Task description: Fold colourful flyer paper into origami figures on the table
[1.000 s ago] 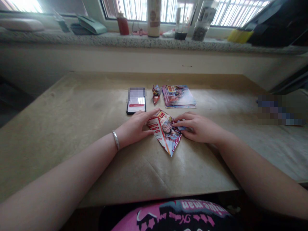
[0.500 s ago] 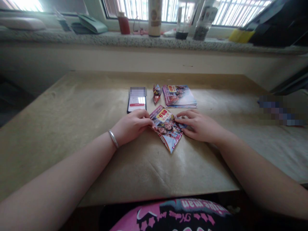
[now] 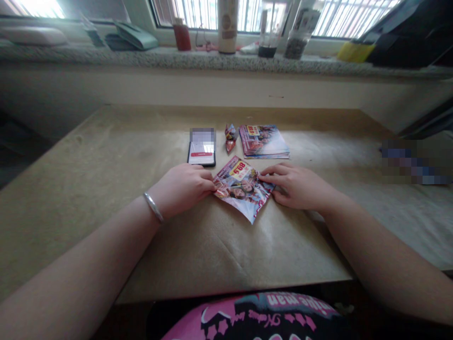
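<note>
A square of glossy printed paper lies slightly creased on the table, one corner pointing toward me and a yellow price label near its far edge. My left hand, with a silver bangle on the wrist, pinches its left corner. On the opposite side, my right hand has the right corner between its fingers and thumb; part of that corner is hidden. Beyond the sheet stands a small folded paper piece of similar print. Beside that piece, to the right, is a stack of matching printed sheets.
A phone with a lit screen lies just past my left hand. The beige table ends at a wall below a stone windowsill. A red bottle, several other containers and a yellow object stand on the sill.
My left hand has moved left and slightly toward me, drawing the paper's left corner outward. The sheet is now spread wider and flatter. My right hand has barely moved.
</note>
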